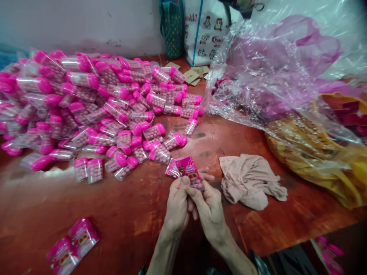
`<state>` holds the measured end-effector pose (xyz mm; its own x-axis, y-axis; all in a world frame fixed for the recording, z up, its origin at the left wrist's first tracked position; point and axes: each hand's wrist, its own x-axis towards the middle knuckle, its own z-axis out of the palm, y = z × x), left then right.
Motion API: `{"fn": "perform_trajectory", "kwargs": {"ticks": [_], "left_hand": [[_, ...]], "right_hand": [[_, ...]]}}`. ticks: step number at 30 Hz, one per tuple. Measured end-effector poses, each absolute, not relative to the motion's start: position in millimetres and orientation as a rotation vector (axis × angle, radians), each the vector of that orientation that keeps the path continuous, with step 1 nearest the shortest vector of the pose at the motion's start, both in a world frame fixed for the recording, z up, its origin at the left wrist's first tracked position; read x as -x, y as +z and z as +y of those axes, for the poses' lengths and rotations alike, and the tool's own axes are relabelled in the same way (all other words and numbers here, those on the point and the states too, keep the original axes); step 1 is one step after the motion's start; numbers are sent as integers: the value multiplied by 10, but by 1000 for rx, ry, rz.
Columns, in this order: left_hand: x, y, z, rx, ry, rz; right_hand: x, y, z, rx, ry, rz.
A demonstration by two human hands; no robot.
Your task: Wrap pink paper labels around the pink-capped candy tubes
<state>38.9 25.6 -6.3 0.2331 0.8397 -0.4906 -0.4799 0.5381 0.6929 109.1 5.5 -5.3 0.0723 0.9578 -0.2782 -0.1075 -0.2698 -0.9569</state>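
Between my two hands, above the table's front part, is a small clear candy box (197, 183) with pink balls inside and a printed pink label sleeve (186, 167) around or against it; I cannot tell how far the sleeve covers it. My left hand (179, 202) grips it from the left, thumb on its front. From the right, my right hand (208, 206) pinches its lower edge, with some fingers stretched behind. At the lower left lie two labelled candy packs (73, 246) side by side. Two unlabelled pink-capped boxes (88, 170) stand near the heap's front edge.
A large heap of pink-capped candy containers (94, 103) covers the table's left and back. Right of my hands lies a crumpled beige cloth (252, 181). Clear and pink plastic bags (266, 72) and a yellow basket (304, 152) fill the right side. A white printed bag (205, 34) stands behind.
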Motion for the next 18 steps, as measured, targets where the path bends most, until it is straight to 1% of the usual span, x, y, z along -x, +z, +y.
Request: {"fn": "perform_trajectory", "kwargs": {"ticks": [12,18], "left_hand": [[-424,-77,222,-521,931,1053],[-412,-89,198,-565,909,993]], "right_hand": [[-1117,-176,49,1276,1399,-884],[-1145,-198,26,1240,1410,-861]]}}
